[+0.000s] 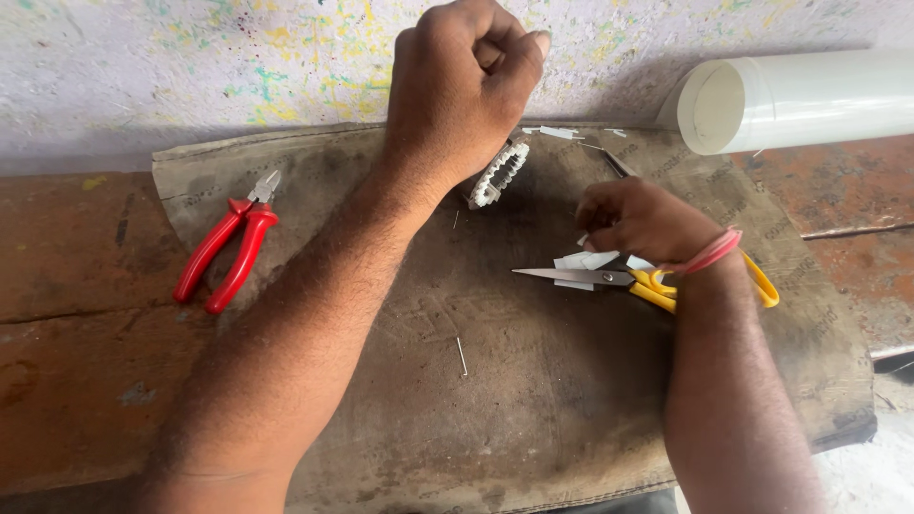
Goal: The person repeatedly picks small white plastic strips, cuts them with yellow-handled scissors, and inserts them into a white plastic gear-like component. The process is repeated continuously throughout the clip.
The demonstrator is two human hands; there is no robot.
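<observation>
My left hand (464, 86) is raised above the dark mat (533, 400), fingers closed in a fist around something hidden inside it. Just below it on the mat lies a small toothed white-and-metal ring part (499, 173). My right hand (633, 219) rests lower on the mat with its fingers curled down onto several small white paper strips (586, 261); whether it grips one I cannot tell. Yellow-handled scissors (609, 278) lie closed right under that hand, blade pointing left.
Red-handled pliers (227, 249) lie at the mat's left edge on the brown wooden board (76, 362). A white paper roll (790, 100) lies at the back right against the paint-flecked wall. A thin nail (462, 357) and more white strips (557, 132) lie on the mat.
</observation>
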